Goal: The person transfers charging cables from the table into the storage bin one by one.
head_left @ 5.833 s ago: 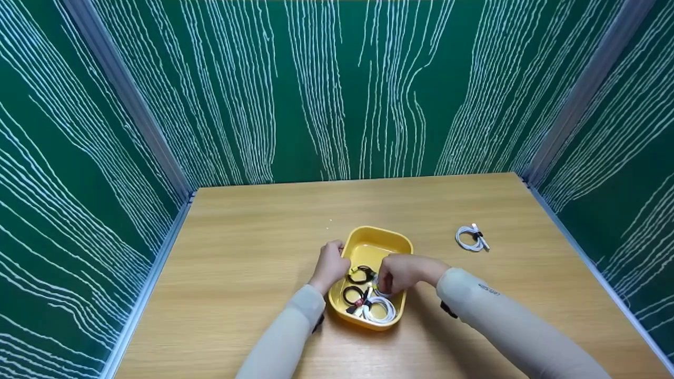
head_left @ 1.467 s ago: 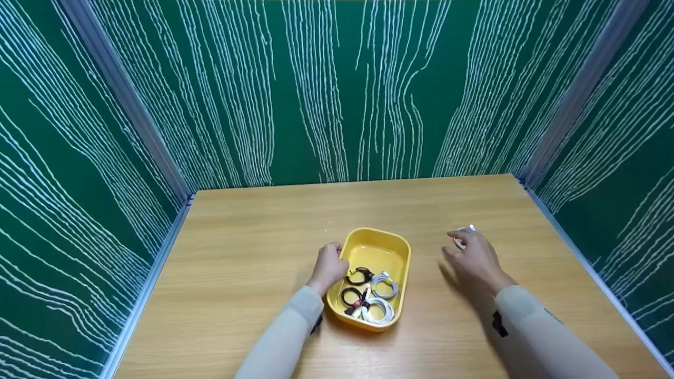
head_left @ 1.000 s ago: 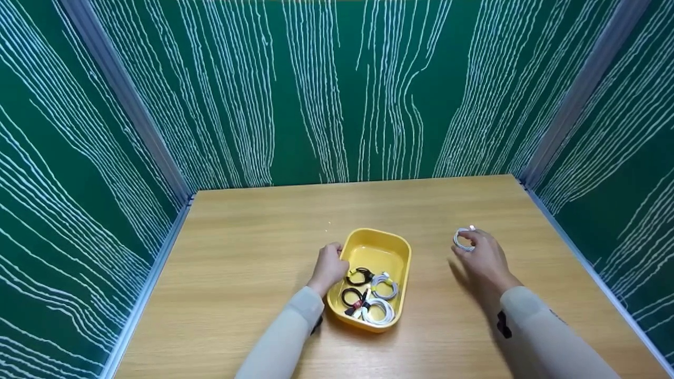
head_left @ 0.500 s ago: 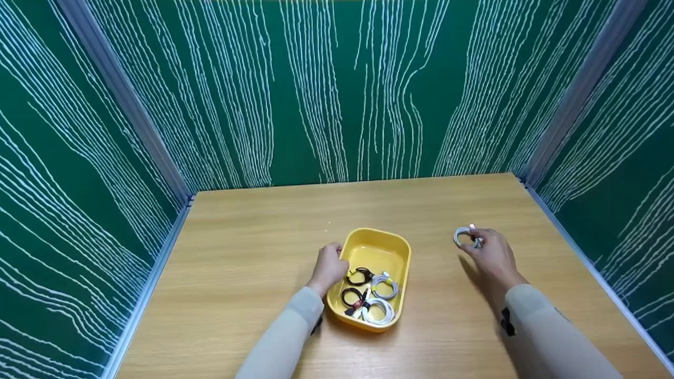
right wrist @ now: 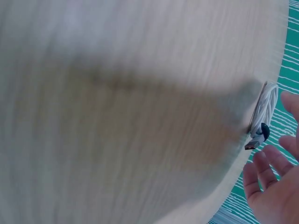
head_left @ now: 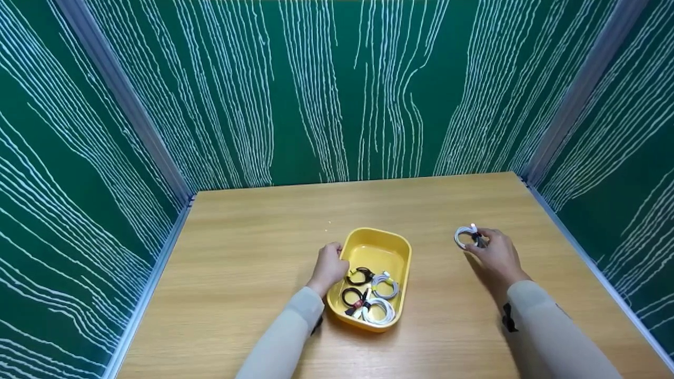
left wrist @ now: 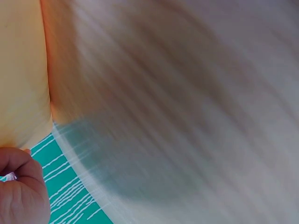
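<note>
My left hand (head_left: 329,267) grips the left side wall of a yellow plastic bin (head_left: 376,254), and its curled fingers (left wrist: 21,165) show beside the bin in the left wrist view. Coiled in the bin's near half lie a black cable (head_left: 352,297), another black one with a yellow tie (head_left: 359,276), a grey cable (head_left: 385,287) and a white cable (head_left: 380,311). To the right, a white USB cable (head_left: 463,238), coiled and bound with a black tie, lies on the table. My right hand (head_left: 500,258) is right at it, fingers (right wrist: 264,170) spread and loosely bent around its plug end.
The wooden table (head_left: 253,252) extends around the bin, with tiny white specks behind it. Green panels (head_left: 316,105) with white wavy lines close off the back and both sides, joined by grey metal posts (head_left: 584,89).
My right hand has left the grey cable in the bin, reached the white USB cable and shifted slightly right along it. That cable has stayed nearly in place. The left hand keeps its grip.
</note>
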{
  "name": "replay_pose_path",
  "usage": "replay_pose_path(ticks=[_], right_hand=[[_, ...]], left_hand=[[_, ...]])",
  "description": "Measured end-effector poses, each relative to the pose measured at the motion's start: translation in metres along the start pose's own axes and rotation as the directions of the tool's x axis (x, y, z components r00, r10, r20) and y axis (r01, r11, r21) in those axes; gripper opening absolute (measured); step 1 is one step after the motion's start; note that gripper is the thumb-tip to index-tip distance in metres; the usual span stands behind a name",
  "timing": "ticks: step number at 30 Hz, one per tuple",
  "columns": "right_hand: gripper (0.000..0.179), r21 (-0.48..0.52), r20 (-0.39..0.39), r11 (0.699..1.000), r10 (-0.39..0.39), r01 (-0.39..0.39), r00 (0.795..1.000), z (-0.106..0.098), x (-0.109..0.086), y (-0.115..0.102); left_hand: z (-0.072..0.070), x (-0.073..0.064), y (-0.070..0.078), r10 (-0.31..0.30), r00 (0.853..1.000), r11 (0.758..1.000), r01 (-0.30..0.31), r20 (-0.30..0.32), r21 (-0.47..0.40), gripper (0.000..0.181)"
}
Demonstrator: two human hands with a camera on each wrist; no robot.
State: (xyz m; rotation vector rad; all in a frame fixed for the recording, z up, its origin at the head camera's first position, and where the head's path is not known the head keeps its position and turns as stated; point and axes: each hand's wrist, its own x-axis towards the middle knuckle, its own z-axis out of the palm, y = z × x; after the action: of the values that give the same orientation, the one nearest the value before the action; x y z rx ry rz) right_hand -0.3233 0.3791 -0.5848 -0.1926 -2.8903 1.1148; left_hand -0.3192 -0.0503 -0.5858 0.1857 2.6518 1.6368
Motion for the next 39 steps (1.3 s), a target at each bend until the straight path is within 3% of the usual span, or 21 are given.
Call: replay_pose_path(ticks=[4, 8, 11, 15, 16, 19, 22, 24, 28, 31, 36, 39], right_hand=[[0.077, 0.005, 0.037, 1.0, 0.022, -0.022, 0.999, 0.0, 0.006, 0.001], [0.082, -0.004, 0.062, 0.999, 0.036, -0.035, 0.997, 0.0, 0.01, 0.003], [0.08, -0.024, 0.066, 0.999, 0.026, -0.024, 0.998, 0.001, 0.012, 0.003], [0.079, -0.046, 0.075, 0.999, 0.009, -0.005, 0.997, 0.003, 0.014, 0.003], [0.08, -0.046, 0.078, 0.999, 0.008, -0.005, 0.997, 0.003, 0.014, 0.003], [0.08, -0.04, 0.085, 0.999, 0.019, -0.015, 0.996, 0.004, 0.016, 0.003], [0.08, -0.031, 0.09, 0.999, 0.027, -0.025, 0.996, 0.004, 0.017, 0.003], [0.08, -0.021, 0.093, 0.999, 0.035, -0.034, 0.995, 0.005, 0.018, 0.003], [0.081, 0.005, 0.088, 0.999, 0.044, -0.044, 0.995, 0.004, 0.017, 0.002], [0.083, -0.019, 0.065, 1.0, 0.022, -0.021, 0.998, 0.003, 0.016, -0.001], [0.087, -0.066, 0.041, 0.998, 0.017, -0.015, 0.999, 0.004, 0.014, -0.004], [0.085, -0.017, 0.055, 0.998, 0.055, -0.054, 0.997, 0.004, 0.013, -0.005]], left_hand=[[0.0, 0.003, -0.006, 0.045, 0.999, 0.999, -0.045, -0.018, 0.003, 0.03], [0.007, 0.013, -0.026, 0.116, 0.992, 0.993, -0.115, -0.052, 0.022, 0.027], [0.006, 0.011, -0.024, 0.095, 0.995, 0.995, -0.095, -0.039, 0.004, 0.028], [-0.002, 0.001, -0.001, 0.02, 1.0, 1.0, -0.02, -0.004, -0.017, 0.029], [-0.001, 0.002, -0.006, 0.046, 0.999, 0.999, -0.047, -0.01, -0.016, 0.027], [-0.001, 0.001, -0.004, 0.037, 0.999, 0.999, -0.037, -0.016, 0.006, 0.026], [-0.001, 0.002, -0.004, 0.021, 1.0, 1.0, -0.021, -0.018, 0.019, 0.026], [-0.002, 0.0, 0.003, -0.026, 1.0, 0.999, 0.027, -0.011, 0.029, 0.028], [-0.002, 0.0, 0.003, -0.028, 1.0, 1.0, 0.028, -0.008, 0.013, 0.031], [-0.001, 0.004, -0.005, 0.002, 1.0, 1.0, -0.002, -0.009, 0.001, 0.028], [0.01, 0.023, -0.036, 0.06, 0.997, 0.997, -0.058, -0.038, 0.05, 0.021], [0.011, 0.02, -0.035, 0.109, 0.993, 0.991, -0.105, -0.051, 0.077, 0.021]])
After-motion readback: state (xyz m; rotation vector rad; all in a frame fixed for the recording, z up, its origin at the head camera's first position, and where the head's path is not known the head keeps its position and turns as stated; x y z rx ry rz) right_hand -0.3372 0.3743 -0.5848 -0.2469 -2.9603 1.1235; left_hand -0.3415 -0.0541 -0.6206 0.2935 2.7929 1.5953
